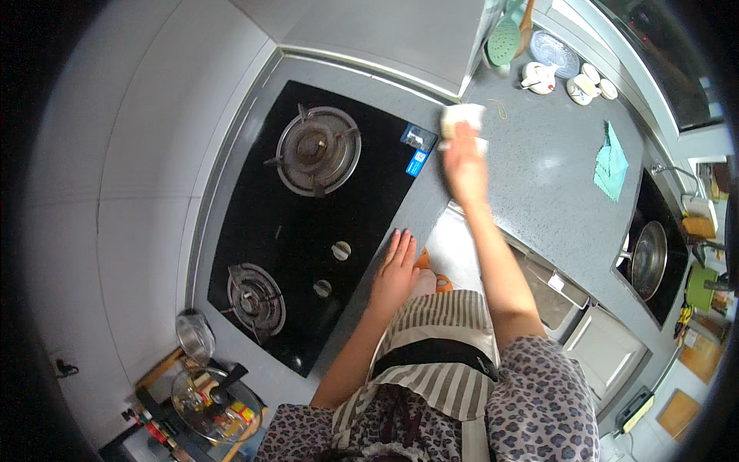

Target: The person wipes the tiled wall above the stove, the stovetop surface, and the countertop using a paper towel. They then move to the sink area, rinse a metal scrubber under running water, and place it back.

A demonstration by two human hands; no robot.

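My right hand lies over a white cloth, pressed on the grey countertop just right of the black glass gas hob. The hand is blurred, and whether its fingers grip the cloth or only press on it does not show. Flat on the counter strip at the hob's front edge rests my left hand, fingers somewhat apart and holding nothing. Two burners and two knobs are on the hob, with stickers at its upper right corner. A teal cloth lies farther right on the counter.
White teapots, a glass plate and a green slotted utensil stand along the back. A sink or drawer opening lies below the counter's front edge. A frying pan is at right; a glass lid is at lower left.
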